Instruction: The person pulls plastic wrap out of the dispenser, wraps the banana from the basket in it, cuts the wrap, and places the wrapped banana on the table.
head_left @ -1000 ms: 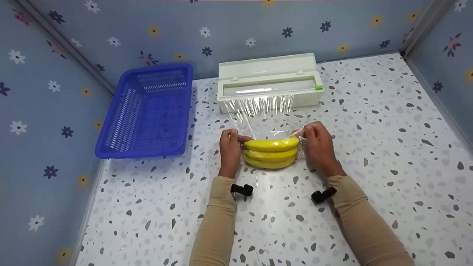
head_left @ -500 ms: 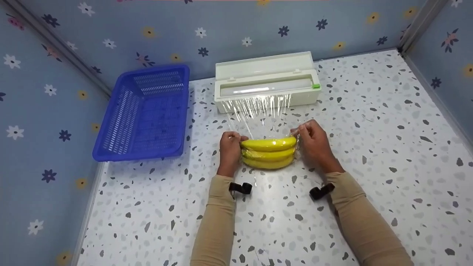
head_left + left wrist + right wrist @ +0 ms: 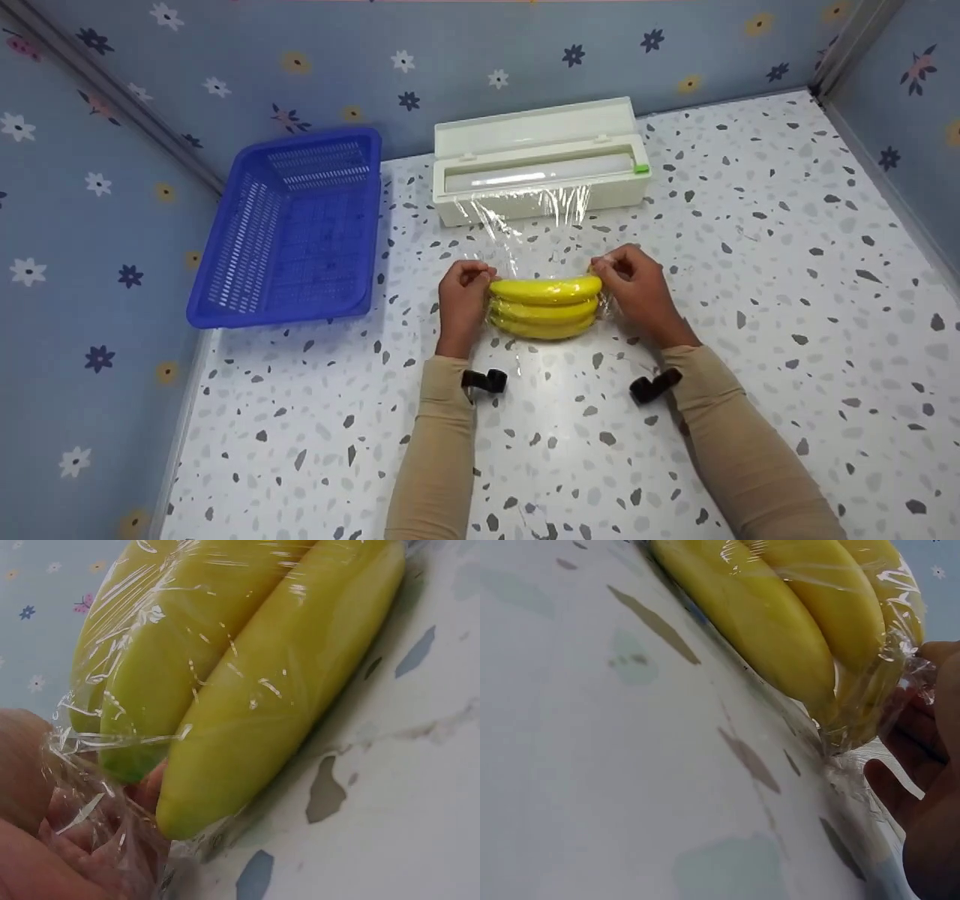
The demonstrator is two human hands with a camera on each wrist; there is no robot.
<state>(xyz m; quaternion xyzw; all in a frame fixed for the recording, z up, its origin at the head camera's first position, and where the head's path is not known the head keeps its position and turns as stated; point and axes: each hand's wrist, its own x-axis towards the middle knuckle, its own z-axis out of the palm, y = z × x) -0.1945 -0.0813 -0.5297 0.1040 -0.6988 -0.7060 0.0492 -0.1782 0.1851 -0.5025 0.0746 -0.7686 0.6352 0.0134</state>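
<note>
Smooth, curvy bananas (image 3: 544,309) in super shiny, crinkly cling film (image 3: 124,840); left hand (image 3: 460,304) has fingers curled, pinching film beside them; right hand (image 3: 639,291) likewise, pinching film opposite.

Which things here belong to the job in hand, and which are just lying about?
In the job:
bananas
clear film, over them
white dispenser feeding the film, lid open
left hand and right hand, pinching film at the bananas' ends

Seemingly just lying about:
blue basket, touched by neither hand

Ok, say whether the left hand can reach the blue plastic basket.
Probably yes: speckled tabletop alone lies between the left hand and the blue plastic basket, though that hand pinches cling film.
</note>
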